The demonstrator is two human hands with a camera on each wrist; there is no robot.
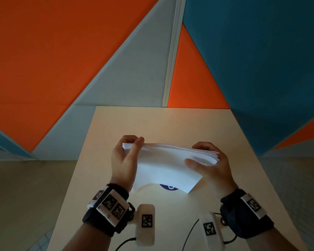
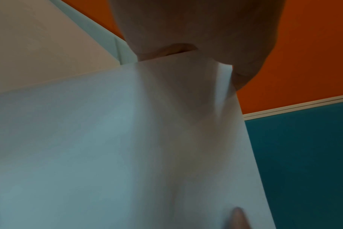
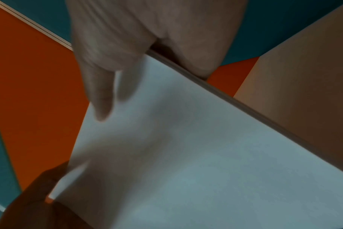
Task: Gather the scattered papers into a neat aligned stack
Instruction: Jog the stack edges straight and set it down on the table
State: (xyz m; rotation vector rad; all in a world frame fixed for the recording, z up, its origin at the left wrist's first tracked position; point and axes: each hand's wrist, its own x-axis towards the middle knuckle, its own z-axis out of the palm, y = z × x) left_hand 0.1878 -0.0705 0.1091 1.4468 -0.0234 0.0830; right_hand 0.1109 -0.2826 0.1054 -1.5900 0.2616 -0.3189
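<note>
- Holding the stack of papers [image 1: 168, 165] between both hands, I have it lifted above the table [image 1: 216, 127], its near edge sagging in an arc toward me and its far edge raised.
- No writing can be read on the top sheet, which is blank white; under the sagging near edge a dark blue round mark [image 1: 168, 187] with a white shape shows on the table, mostly hidden and not legible.
- Black-and-white square code patterns sit on my wrist bands [image 1: 110, 205] and on the two white camera housings [image 1: 146, 223] below them; they carry no letters.
- My left hand [image 1: 123, 160] grips the far left corner, thumb on top and fingers curled round behind the edge.
- My right hand [image 1: 209, 163] grips the right end, thumb flat on the top sheet, fingers wrapped under and behind.
- Only the head view shows the sheet edges at the right end slightly fanned, not flush.
- The left wrist view adds the sheet [image 2: 127, 147] close up under my thumb, with another fingertip [image 2: 237, 216] at the bottom.
- The right wrist view shows the stack's thickness as a grey edge [image 3: 215, 89] beneath my fingers, and my other hand dark at the far corner.
</note>
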